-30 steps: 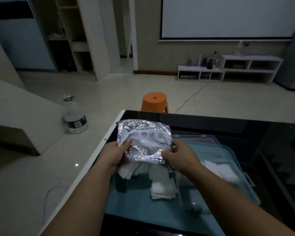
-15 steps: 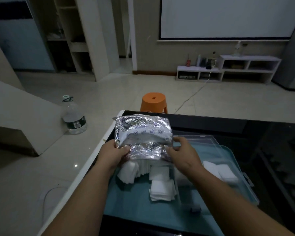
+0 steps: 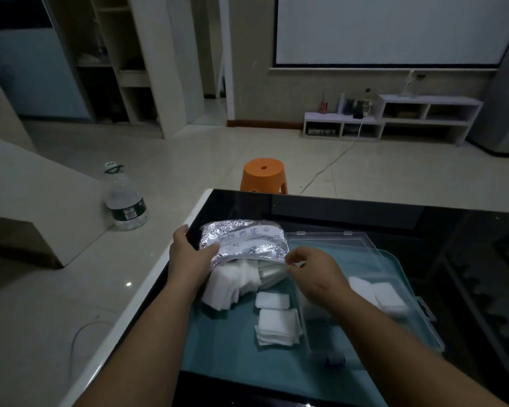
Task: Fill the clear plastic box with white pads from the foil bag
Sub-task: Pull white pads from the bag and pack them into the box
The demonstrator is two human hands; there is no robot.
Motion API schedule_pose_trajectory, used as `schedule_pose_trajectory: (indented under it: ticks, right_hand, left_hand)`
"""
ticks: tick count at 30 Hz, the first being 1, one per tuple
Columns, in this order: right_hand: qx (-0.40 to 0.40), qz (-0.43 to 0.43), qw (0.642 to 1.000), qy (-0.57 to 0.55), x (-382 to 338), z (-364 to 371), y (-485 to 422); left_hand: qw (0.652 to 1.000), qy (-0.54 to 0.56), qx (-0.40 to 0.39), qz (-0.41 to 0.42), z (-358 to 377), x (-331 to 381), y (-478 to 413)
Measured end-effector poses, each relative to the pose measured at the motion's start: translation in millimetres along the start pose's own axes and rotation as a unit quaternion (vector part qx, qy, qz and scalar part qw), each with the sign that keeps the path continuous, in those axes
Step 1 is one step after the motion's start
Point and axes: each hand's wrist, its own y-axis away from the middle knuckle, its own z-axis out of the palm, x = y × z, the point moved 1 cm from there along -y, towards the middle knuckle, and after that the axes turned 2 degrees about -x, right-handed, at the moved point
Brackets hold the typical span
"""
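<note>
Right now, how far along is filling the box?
Early. Done: a few white pads lie in the clear plastic box. In hand: the left hand grips the foil bag, the right hand pinches its open edge, and a bunch of pads spills from it. Left: the loose stacks beside the box and the bag's contents must go in.

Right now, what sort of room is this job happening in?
Likely a home living room: large white projection screen, low white shelf unit below it, round orange plastic stool.
</note>
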Motion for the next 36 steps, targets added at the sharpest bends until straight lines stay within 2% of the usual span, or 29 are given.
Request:
schedule_pose_trajectory:
  ticks: [4,6,9,13,15,18,20,23,30,34,36]
  right_hand:
    - [-0.014,-0.009,0.999,0.046,-5,-3,3]
    - [-0.041,-0.021,0.996,0.073,-8,-5,6]
    - [-0.084,-0.072,0.982,0.153,-15,-9,11]
    - [-0.144,-0.121,0.931,0.312,-24,-3,14]
    - [-0.156,-0.134,0.909,0.363,-22,4,14]
    - [-0.151,-0.144,0.890,0.405,-17,12,16]
    - [-0.131,-0.162,0.879,0.430,-14,16,17]
    - [-0.103,-0.178,0.874,0.440,-6,19,17]
    - [-0.100,-0.166,0.869,0.454,-3,16,19]
    - [-0.136,-0.138,0.876,0.442,-6,13,16]
    - [-0.126,-0.135,0.888,0.422,-7,13,14]
  left_hand:
    - [0.978,-0.187,0.023,0.093,3,6,5]
    - [0.958,-0.234,0.010,0.164,7,15,14]
    - [0.930,-0.265,-0.122,0.224,16,32,30]
    - [0.849,-0.361,-0.335,0.193,22,42,54]
    - [0.799,-0.412,-0.392,0.194,24,38,62]
    - [0.763,-0.425,-0.442,0.205,31,30,70]
    - [0.746,-0.441,-0.447,0.220,37,24,74]
    - [0.729,-0.484,-0.406,0.263,42,20,76]
    - [0.718,-0.529,-0.328,0.312,44,14,70]
    - [0.713,-0.527,-0.355,0.297,42,15,67]
    - [0.708,-0.532,-0.369,0.284,42,16,68]
